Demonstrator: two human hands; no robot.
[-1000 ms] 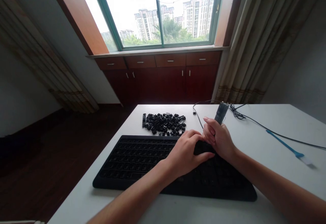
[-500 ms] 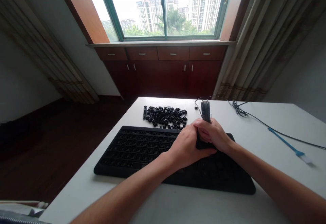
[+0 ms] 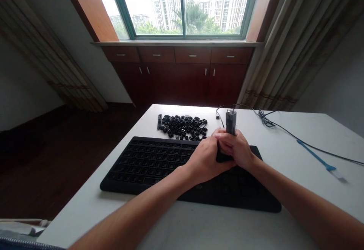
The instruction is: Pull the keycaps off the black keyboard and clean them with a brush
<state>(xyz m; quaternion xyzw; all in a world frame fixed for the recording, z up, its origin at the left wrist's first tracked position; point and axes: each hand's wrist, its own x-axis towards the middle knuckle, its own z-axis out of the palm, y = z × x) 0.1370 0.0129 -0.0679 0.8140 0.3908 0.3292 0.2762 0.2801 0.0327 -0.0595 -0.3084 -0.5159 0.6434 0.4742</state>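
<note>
A black keyboard (image 3: pixel 148 163) with its keycaps removed lies on the white table (image 3: pixel 284 151). My right hand (image 3: pixel 237 149) is closed around a dark, upright cylindrical tool (image 3: pixel 231 122) over the keyboard's upper right area. My left hand (image 3: pixel 206 159) rests on the keyboard right beside it, fingers curled and touching the right hand. Whatever lies under the hands is hidden. A pile of several loose black keycaps (image 3: pixel 183 126) sits just behind the keyboard.
A black cable (image 3: pixel 287 130) runs across the table's far right. A thin blue tool (image 3: pixel 317 159) with a white tip lies at the right. Wooden drawers (image 3: pixel 193 55) stand under the window. Curtains hang at both sides. The table's left edge drops to a dark floor.
My right hand has swung the tool from tilted right to upright and drawn in against my left hand. The view has shifted slightly downward.
</note>
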